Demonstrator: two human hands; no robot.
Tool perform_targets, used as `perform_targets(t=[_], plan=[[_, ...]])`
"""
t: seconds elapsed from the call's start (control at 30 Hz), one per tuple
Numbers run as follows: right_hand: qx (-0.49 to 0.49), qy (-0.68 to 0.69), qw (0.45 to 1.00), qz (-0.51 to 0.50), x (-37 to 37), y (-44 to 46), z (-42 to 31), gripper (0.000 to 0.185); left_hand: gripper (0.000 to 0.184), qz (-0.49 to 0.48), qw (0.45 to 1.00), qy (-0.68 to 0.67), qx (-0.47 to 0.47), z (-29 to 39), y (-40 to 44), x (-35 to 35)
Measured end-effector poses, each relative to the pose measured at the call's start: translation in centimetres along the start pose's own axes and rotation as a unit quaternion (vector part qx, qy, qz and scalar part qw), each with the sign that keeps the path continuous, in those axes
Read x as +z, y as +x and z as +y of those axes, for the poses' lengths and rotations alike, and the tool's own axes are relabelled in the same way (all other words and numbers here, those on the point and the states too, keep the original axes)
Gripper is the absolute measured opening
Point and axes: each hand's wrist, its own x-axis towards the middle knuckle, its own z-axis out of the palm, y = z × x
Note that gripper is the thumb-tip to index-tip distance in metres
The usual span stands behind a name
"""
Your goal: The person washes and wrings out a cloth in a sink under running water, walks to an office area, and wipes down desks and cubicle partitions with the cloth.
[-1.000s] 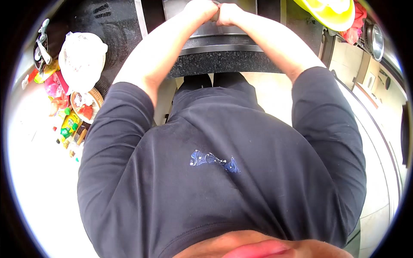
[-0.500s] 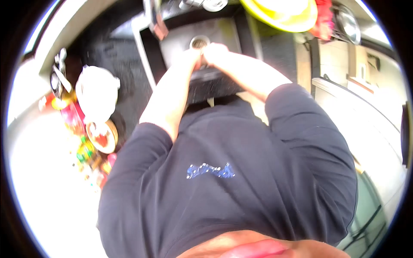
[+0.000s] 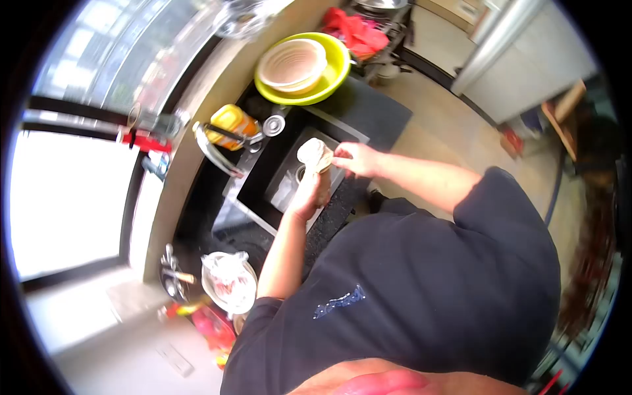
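Note:
My left hand is closed around the lower part of a pale, crumpled-looking item, too blurred to name, held up over the sink. From the right, my right hand reaches its edge, with thumb and fingers pinched on it. Below the item, part of the round drain shows in the metal basin. A faucet stands behind the sink, beside an orange-yellow container.
A yellow-green basin holding a pale basket stands on the counter beyond the sink, near a red cloth. To the left are a white basket with a plastic bag and a utensil holder. A window lies at far left.
The view has turned, bringing the window and whole sink into sight. My hands, close together before, have moved apart and the pale item now shows between them.

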Motion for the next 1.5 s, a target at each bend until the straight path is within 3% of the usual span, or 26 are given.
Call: perform_targets(t=[0.03,0.07,0.1,0.2,0.27,0.33,0.4,0.47,0.57,0.6,0.63,0.7,0.73,0.77,0.9,0.97,1.03,1.1,1.13,1.17,1.2,1.3,1.37,1.5], plan=[[0.025,0.106,0.994,0.0,0.8,-3.4,0.1,0.053,0.067,-0.018,0.999,0.019,0.034,-0.5,0.6,2.0],[0.003,0.147,0.987,0.068,2.2,-5.8,1.1,0.053,0.067,-0.036,0.996,0.036,0.069,-1.1,1.2,4.1],[0.017,0.152,0.978,0.139,3.2,-7.8,1.9,0.049,0.065,-0.044,0.999,0.028,0.0,-2.0,1.7,5.1],[-0.073,0.228,0.933,0.271,3.8,-12.5,6.6,0.036,0.064,-0.16,0.984,0.076,0.025,-3.7,3.6,10.4],[-0.07,0.244,0.924,0.287,2.6,-17.7,6.9,0.042,0.066,-0.267,0.963,0.033,-0.033,-4.2,3.4,14.2],[-0.128,0.226,0.915,0.308,0.9,-22.2,7.9,0.047,0.068,-0.334,0.94,0.06,-0.027,-4.0,3.7,18.4],[-0.135,0.232,0.9,0.345,-1.1,-26.7,8.8,0.041,0.073,-0.394,0.913,0.091,-0.046,-2.7,3.9,23.9],[-0.153,0.271,0.873,0.375,-2.3,-31.4,11.1,0.035,0.06,-0.458,0.873,0.128,-0.103,-3.6,5.0,28.7],[-0.21,0.275,0.847,0.404,-3.5,-36.9,17.1,0.042,0.065,-0.559,0.791,0.21,-0.135,-5.1,6.2,37.5],[-0.208,0.281,0.839,0.417,-4.4,-40.6,19.1,0.052,0.056,-0.559,0.79,0.2,-0.15,-6.7,5.9,41.7],[-0.222,0.286,0.83,0.424,-5.4,-44.4,19.6,0.061,0.062,-0.536,0.804,0.219,-0.136,-8.8,6.2,44.8],[-0.208,0.346,0.789,0.463,-7.9,-49.7,23.9,0.069,0.068,-0.578,0.745,0.324,0.08,-14.6,9.0,51.3],[-0.189,0.388,0.752,0.498,-9.1,-52.6,25.3,0.073,0.071,-0.592,0.766,0.251,0.006,-15.0,6.3,56.5],[-0.173,0.395,0.724,0.539,-10.2,-56.2,25.0,0.071,0.069,-0.632,0.736,0.241,-0.023,-15.9,4.9,60.9],[-0.067,0.355,0.644,0.674,-14.8,-69.8,28.3,0.052,0.072,-0.66,0.683,0.283,0.134,-24.9,3.8,75.3],[-0.069,0.293,0.585,0.753,-17.0,-74.4,30.7,0.045,0.081,-0.648,0.671,0.27,0.24,-27.8,2.2,82.0],[-0.054,0.285,0.545,0.787,-16.6,-73.5,30.2,0.044,0.093,-0.609,0.653,0.274,0.357,-28.2,2.6,81.9],[-0.036,0.267,0.527,0.806,-17.4,-73.9,31.2,0.045,0.102,-0.567,0.691,0.264,0.361,-29.8,2.9,83.7],[-0.042,0.292,0.5,0.815,-18.1,-74.6,32.0,0.046,0.1,-0.547,0.628,0.324,0.449,-29.8,3.0,85.5],[-0.048,0.314,0.47,0.824,-18.8,-75.1,32.8,0.047,0.086,-0.552,0.6,0.328,0.477,-30.4,3.8,86.9],[-0.064,0.255,0.475,0.84,-19.5,-75.3,35.3,0.047,0.078,-0.573,0.605,0.318,0.451,-31.1,5.0,87.9],[-0.051,0.299,0.503,0.81,-22.0,-77.9,39.2,0.045,0.044,-0.582,0.643,0.306,0.393,-34.3,8.5,92.1],[-0.095,0.317,0.489,0.807,-24.9,-80.1,40.0,0.041,0.039,-0.598,0.654,0.287,0.364,-35.7,10.8,95.7],[-0.039,0.363,0.462,0.808,-31.4,-85.7,44.3,0.035,0.033,-0.654,0.631,0.253,0.332,-39.8,14.8,105.1]])
